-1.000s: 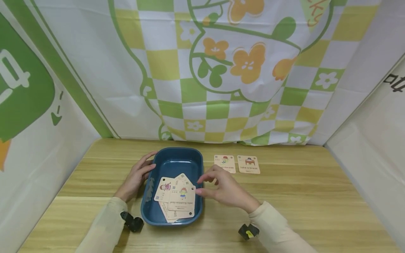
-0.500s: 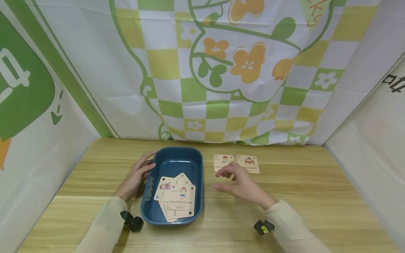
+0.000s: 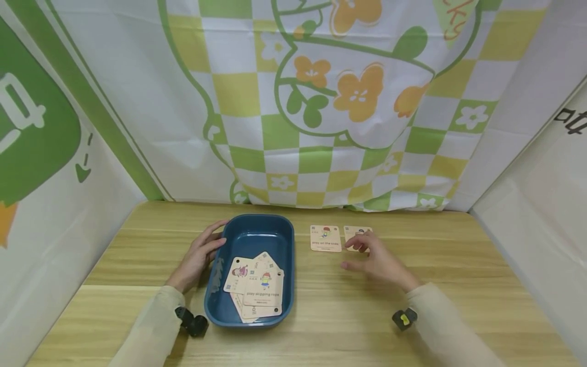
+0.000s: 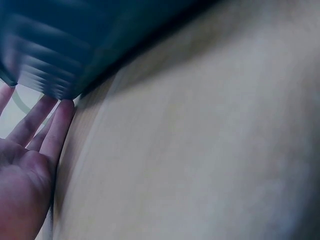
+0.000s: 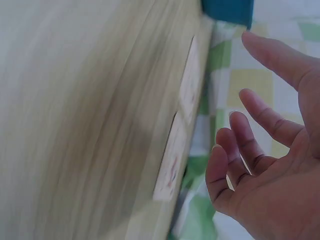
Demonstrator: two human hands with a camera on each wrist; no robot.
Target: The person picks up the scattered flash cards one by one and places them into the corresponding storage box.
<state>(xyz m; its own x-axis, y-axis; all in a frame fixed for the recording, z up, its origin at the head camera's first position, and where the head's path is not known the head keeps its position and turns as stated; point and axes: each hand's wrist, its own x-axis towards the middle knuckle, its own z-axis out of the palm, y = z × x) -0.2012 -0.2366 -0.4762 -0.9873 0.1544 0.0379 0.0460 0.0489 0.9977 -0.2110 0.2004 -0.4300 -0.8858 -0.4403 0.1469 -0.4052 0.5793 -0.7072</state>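
Observation:
My left hand (image 3: 200, 255) rests against the left side of a dark blue rectangular tray (image 3: 288, 239). In the left wrist view its fairly straight fingers (image 4: 57, 130) touch the tray's outer wall (image 4: 55, 50). Several picture cards lie overlapping inside, with a "play skipping rope" card (image 3: 262, 288) on top. My right hand (image 3: 378, 260) hovers over the table with loosely bent fingers and nothing between them. It partly covers a square picture card (image 3: 350, 235) in the head view. Left of that, a "play on the slide" card (image 3: 325, 238) lies flat.
The wooden table (image 3: 458, 285) runs back to a green-and-white checkered cloth (image 3: 330, 173) hanging behind it. White printed panels stand on the left (image 3: 101, 173) and right sides. Each sleeve carries a small black device at the wrist.
My right hand has moved right from the tray's right rim, past the "play on the slide" card, to the card beside it. My left hand, the tray and the cards stay where they were.

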